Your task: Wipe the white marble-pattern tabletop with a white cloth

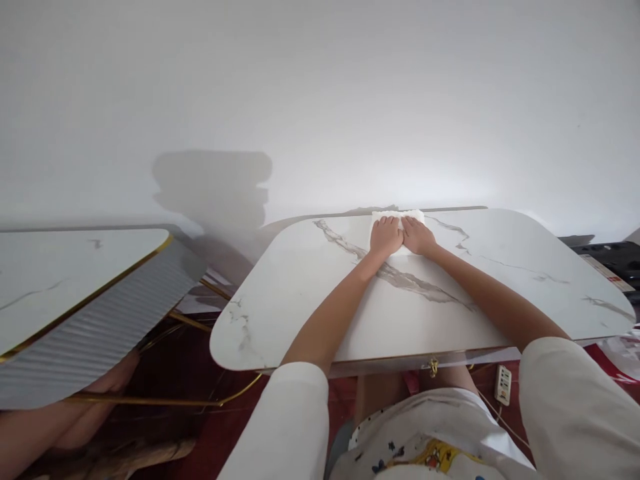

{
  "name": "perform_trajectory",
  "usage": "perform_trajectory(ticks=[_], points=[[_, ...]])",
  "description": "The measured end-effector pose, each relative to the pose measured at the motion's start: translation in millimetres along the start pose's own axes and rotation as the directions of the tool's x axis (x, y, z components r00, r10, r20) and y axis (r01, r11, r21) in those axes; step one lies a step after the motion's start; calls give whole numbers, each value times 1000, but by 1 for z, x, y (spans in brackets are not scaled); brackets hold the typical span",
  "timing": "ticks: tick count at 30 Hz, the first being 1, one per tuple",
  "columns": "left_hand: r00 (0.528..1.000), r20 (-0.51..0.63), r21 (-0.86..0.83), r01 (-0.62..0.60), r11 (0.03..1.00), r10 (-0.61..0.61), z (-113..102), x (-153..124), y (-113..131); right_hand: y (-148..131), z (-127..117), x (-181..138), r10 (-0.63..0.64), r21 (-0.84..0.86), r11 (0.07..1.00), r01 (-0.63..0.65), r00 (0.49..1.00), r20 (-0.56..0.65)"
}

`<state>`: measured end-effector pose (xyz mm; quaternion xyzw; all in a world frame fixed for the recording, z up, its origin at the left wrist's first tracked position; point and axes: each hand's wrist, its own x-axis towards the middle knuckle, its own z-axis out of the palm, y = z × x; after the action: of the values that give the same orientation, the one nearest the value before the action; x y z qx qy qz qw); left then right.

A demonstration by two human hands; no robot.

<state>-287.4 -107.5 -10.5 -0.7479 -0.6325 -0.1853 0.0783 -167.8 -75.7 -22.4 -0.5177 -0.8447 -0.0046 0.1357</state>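
A white folded cloth (pixel 397 217) lies at the far edge of a white marble-patterned table (pixel 310 293), close to the wall. My left hand (pixel 385 235) and my right hand (pixel 417 236) rest side by side on it, palms down and fingers together, both pressing the cloth flat. Both arms stretch straight out across the tabletop. Most of the cloth is hidden beneath the hands.
A second marble-topped table with a gold rim and ribbed grey side (pixel 75 300) stands to the left. Another person's arm (pixel 55 417) shows below it. A white power strip (pixel 503 385) lies on the red floor. Dark equipment (pixel 607 257) sits at the right.
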Motion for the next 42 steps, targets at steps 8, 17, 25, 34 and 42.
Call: perform_trajectory(ticks=[8, 17, 25, 34, 42], points=[[999, 36, -9, 14, 1000, -14, -20, -44, 17, -18, -15, -48, -16, -19, 1000, 17, 999, 30], [997, 62, 3, -35, 999, 35, -42, -107, 32, -45, -27, -117, -56, 1, 998, 56, 998, -11], [994, 111, 19, 7, 1000, -9, -63, -160, 54, -65, -39, -175, -67, 3, 998, 67, 998, -4], [994, 106, -23, 27, 999, -24, -58, -169, 89, -40, -43, -200, -67, 3, 998, 67, 998, -16], [996, 88, -3, -25, 1000, 26, -46, -126, 79, -19, -39, -157, -73, 3, 997, 73, 997, 16]])
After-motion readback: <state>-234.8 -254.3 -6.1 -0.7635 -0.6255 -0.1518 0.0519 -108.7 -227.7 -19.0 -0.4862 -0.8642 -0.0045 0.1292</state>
